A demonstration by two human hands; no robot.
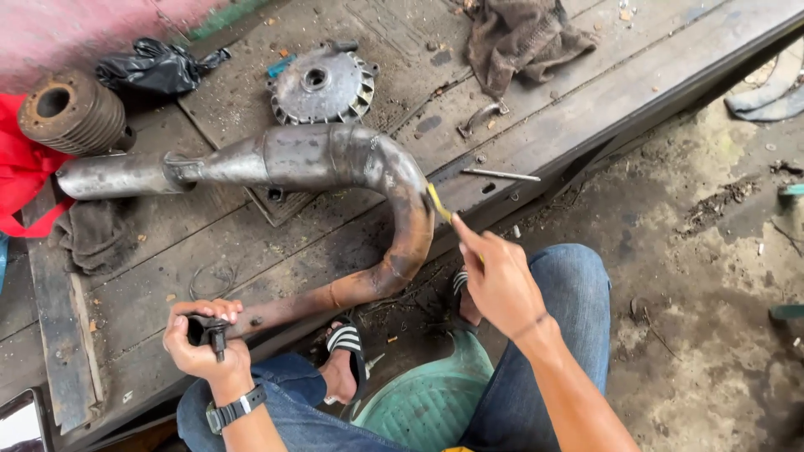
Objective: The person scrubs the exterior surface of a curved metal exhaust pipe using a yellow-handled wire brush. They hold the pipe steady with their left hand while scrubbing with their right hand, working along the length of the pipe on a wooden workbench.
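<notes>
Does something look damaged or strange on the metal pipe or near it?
The curved exhaust pipe is rusty and discoloured along its bend, the brown deepening toward the narrow end in the left hand. The right hand holds a yellow tool against the bend. A thin metal rod lies loose near the bench edge.

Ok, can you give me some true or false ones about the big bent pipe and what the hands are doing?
1. The left hand grips the thin end of the exhaust pipe. True.
2. The right hand holds a red hammer. False: it holds a thin yellow tool against the pipe's bend.
3. The pipe lies on a wooden platform. True.
4. The brown rag covers the pipe. False: it lies apart, at the far edge of the platform.
5. A round finned metal disc sits behind the pipe. True.
6. The person is barefoot. False: striped sandals are on the feet.
</notes>
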